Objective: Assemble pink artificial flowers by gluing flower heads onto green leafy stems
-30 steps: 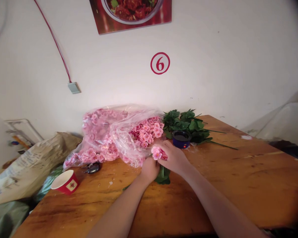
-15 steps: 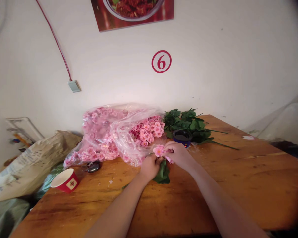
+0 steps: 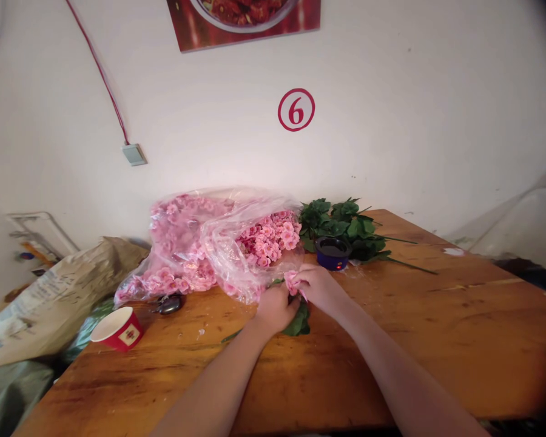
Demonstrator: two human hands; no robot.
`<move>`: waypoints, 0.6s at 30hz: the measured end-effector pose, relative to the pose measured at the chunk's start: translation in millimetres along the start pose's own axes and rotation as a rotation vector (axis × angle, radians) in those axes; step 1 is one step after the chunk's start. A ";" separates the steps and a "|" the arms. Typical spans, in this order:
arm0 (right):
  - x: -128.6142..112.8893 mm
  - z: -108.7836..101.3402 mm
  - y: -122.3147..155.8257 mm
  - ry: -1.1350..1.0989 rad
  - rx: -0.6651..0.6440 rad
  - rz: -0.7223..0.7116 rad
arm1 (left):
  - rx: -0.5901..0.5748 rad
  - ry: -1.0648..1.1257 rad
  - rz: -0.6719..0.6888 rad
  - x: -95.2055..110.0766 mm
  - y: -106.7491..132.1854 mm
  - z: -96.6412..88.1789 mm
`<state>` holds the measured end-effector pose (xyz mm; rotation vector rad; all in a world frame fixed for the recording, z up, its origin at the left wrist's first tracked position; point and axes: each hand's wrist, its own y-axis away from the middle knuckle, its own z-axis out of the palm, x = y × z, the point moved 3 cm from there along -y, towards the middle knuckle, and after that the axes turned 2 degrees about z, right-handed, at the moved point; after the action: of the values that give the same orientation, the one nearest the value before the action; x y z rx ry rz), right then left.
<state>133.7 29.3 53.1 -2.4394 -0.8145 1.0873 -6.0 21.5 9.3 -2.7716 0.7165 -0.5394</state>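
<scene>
My left hand (image 3: 276, 308) is closed around a green artificial leaf stem (image 3: 299, 321); its leaves hang out below the fingers and the stem end pokes out at the left. Pinched in my right hand (image 3: 319, 288) is a pink artificial flower (image 3: 292, 281), held right against the left hand's fingertips. Where the flower meets the stem is hidden by the fingers. Just beyond the right hand stands a small dark blue pot (image 3: 332, 254) with a red light and dark inside.
A clear plastic bag (image 3: 218, 243) spills pink flowers (image 3: 273, 237) at the back. Green leaf stems (image 3: 341, 224) lie behind the pot. At the left are a red-and-white paper cup (image 3: 122, 331), a black mouse-like object (image 3: 170, 304) and a sack (image 3: 59, 297) beside the wooden table (image 3: 437, 340).
My right hand has moved slightly left and down, bringing the pink flower closer onto the left hand's grip. The flower has turned and is more covered by fingers.
</scene>
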 end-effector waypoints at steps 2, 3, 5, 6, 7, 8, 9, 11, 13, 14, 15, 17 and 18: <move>5.8 -12.9 0.2 -0.018 0.100 0.065 | 0.010 0.039 -0.024 0.2 -0.1 -1.8; 10.5 -21.6 0.7 -0.038 0.162 0.113 | 0.017 0.068 -0.025 0.6 -0.1 -3.0; 23.3 -41.1 2.5 -0.112 0.285 0.234 | 0.026 0.133 -0.005 2.0 0.0 -5.6; 31.2 -51.0 3.5 -0.171 0.341 0.306 | 0.027 0.158 0.007 2.5 0.0 -6.7; 39.3 -60.7 4.0 -0.232 0.392 0.377 | 0.023 0.175 0.014 2.8 0.0 -7.5; 47.1 -70.0 3.8 -0.283 0.433 0.439 | 0.017 0.184 0.017 2.7 -0.1 -8.0; 54.4 -79.0 2.5 -0.313 0.462 0.488 | 0.011 0.190 0.021 2.5 -0.2 -8.3; 66.3 -95.9 -3.9 -0.290 0.469 0.536 | 0.007 0.195 0.037 2.1 -0.7 -8.3; 75.3 -110.5 -14.5 -0.140 0.416 0.533 | 0.010 0.187 0.055 1.7 -1.3 -8.2; 78.9 -116.6 -20.5 -0.022 0.384 0.520 | 0.009 0.180 0.063 1.6 -1.6 -8.1; 82.2 -121.3 -26.6 0.101 0.355 0.502 | 0.006 0.174 0.070 1.6 -1.8 -7.9; 88.4 -125.8 -37.9 0.291 0.313 0.465 | -0.005 0.163 0.076 1.4 -2.3 -7.3; 91.5 -125.2 -42.8 0.343 0.297 0.449 | -0.009 0.161 0.078 1.3 -2.6 -6.9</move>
<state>262.9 110.0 104.9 -2.4982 0.0060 0.8137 -6.6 22.2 16.7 -2.7177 0.8595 -0.7510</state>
